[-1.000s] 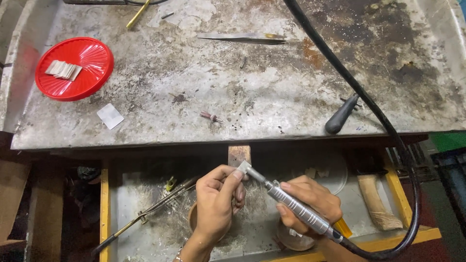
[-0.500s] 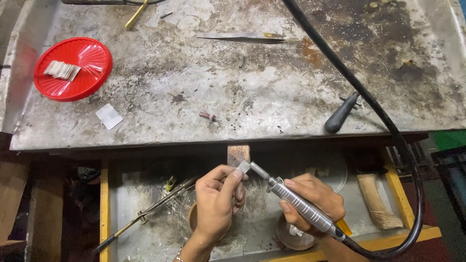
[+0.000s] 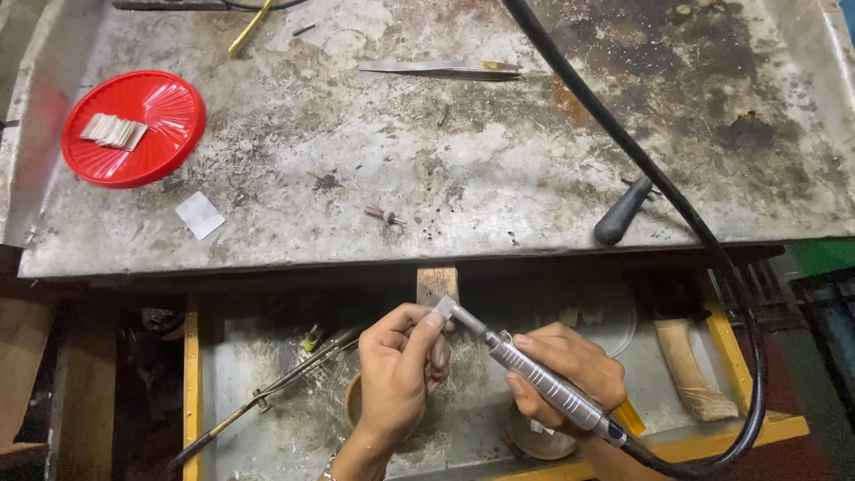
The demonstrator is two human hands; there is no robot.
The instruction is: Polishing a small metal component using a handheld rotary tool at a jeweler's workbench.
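1. Left hand [image 3: 398, 379]: pinched shut on a small flat metal piece [image 3: 443, 308], thumb and forefinger at its near edge, held against the short wooden peg [image 3: 437, 284] that juts from the bench front, over the open drawer.
2. Small flat metal piece: pale, thin, about fingertip-sized. Judged light, stiff and easily dropped; likely to turn slick with dust and warm under the tool. Best held by its edges, close to the peg for support, leaving the far corner free.
3. Right hand [image 3: 563, 376]: wrapped around the rotary handpiece [image 3: 537, 381] pencil-fashion, its tip touching the piece.
4. Rotary handpiece: ribbed silver barrel, rigid, judged moderately heavy for its size. The ribbed middle offers the sure grip. Its thick black flexible shaft [image 3: 677, 205] loops right and runs far across the bench; it looks stiff enough to tug at the wrist.
5. Drawer [image 3: 191, 374]: yellow-edged, dusted with filings; long thin tongs [image 3: 267, 396] lie at left, a pale wooden handle [image 3: 686, 370] at right.
6. Benchtop [image 3: 463, 169], stained metal sheet: a small pink-tipped burr [image 3: 383, 215] near centre, a white square scrap [image 3: 199, 215] at left, a red lid [image 3: 134, 128] holding pale strips at far left, tweezers [image 3: 441, 68] at far centre, a black tool handle [image 3: 622, 211] at right.
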